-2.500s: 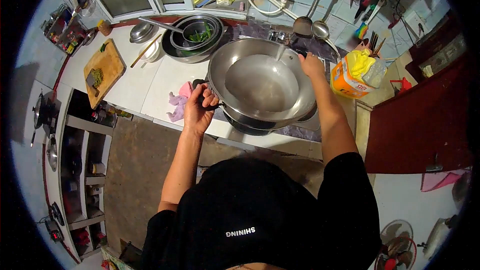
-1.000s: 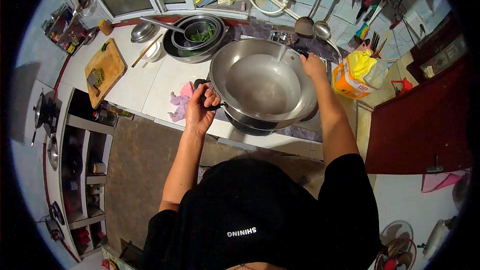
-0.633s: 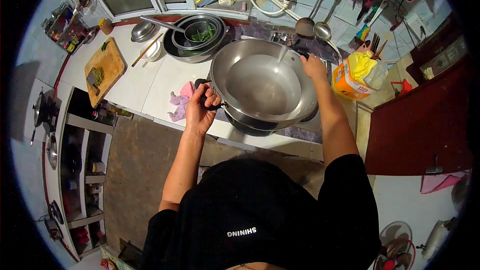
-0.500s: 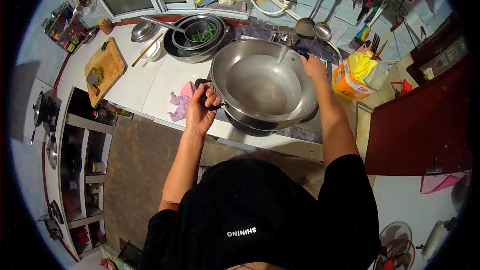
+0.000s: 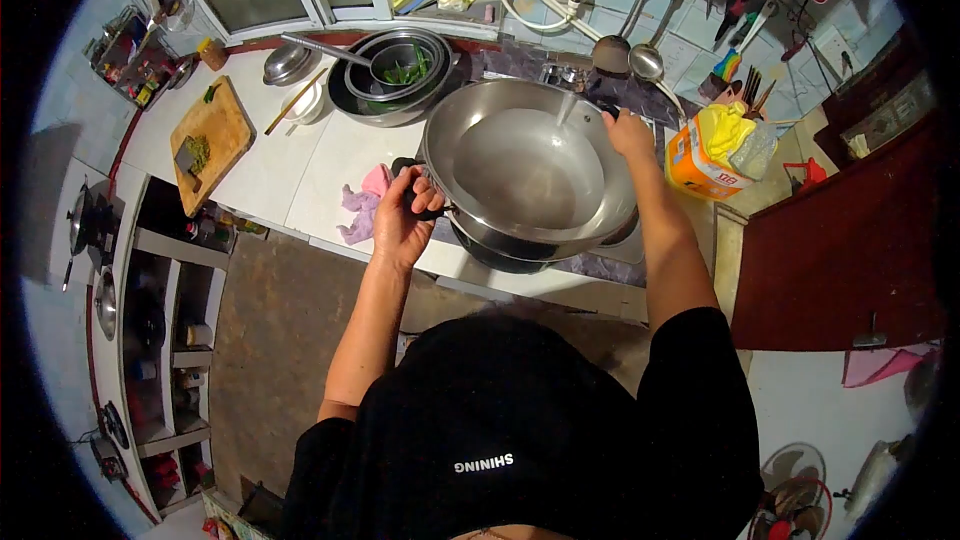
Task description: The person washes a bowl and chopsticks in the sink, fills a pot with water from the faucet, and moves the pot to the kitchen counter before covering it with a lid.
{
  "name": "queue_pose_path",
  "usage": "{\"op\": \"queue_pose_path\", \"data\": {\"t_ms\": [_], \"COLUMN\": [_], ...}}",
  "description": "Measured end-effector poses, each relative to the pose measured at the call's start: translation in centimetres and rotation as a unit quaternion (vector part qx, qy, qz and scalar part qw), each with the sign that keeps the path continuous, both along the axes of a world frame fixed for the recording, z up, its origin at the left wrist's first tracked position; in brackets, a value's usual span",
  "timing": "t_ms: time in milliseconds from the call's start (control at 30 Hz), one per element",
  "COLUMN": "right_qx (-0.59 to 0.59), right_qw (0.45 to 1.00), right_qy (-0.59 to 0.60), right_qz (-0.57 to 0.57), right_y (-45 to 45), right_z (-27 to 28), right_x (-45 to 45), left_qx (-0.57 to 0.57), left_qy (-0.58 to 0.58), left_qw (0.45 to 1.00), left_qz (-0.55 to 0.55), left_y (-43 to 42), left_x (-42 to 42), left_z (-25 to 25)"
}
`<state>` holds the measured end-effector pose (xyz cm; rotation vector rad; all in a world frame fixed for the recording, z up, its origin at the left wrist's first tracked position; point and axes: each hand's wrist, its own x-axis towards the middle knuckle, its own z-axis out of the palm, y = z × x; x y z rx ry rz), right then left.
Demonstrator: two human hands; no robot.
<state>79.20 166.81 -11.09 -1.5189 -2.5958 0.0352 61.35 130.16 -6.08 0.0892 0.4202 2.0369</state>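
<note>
A wide steel wok (image 5: 528, 168) with water in its bottom is over the stove in front of me, and a thin stream runs into it from above. My left hand (image 5: 405, 215) is closed around the wok's black handle on the left. On the far right side, my right hand (image 5: 629, 132) grips the other black handle. Beside my left hand, a pink and purple cloth (image 5: 359, 214) lies crumpled on the counter. Stacked steel bowls (image 5: 372, 114) stand behind it, with a long-handled pot (image 5: 397, 68) holding green leaves on top.
At left, a wooden cutting board (image 5: 232, 127) carries a knife and chopped greens. A white bowl (image 5: 309, 105) with chopsticks and a metal lid (image 5: 288, 63) stand nearby. An orange container (image 5: 700, 162) is at right; ladles (image 5: 646, 62) hang on the wall.
Almost nothing differs. Both hands keep their hold on the wok, which stays in nearly the same place, and the view shifts very slightly.
</note>
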Motion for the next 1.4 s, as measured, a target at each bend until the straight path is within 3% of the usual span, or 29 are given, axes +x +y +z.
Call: {"op": "queue_pose_path", "data": {"t_ms": [1400], "right_qx": [-0.016], "right_qw": [1.000], "right_qy": [-0.014], "right_qz": [-0.003], "right_y": [-0.60], "right_z": [0.95], "right_x": [0.18], "left_qx": [0.005], "left_qy": [0.001], "left_qw": [1.000], "left_qz": [-0.004], "left_y": [-0.19], "left_x": [-0.02], "left_z": [-0.29]}}
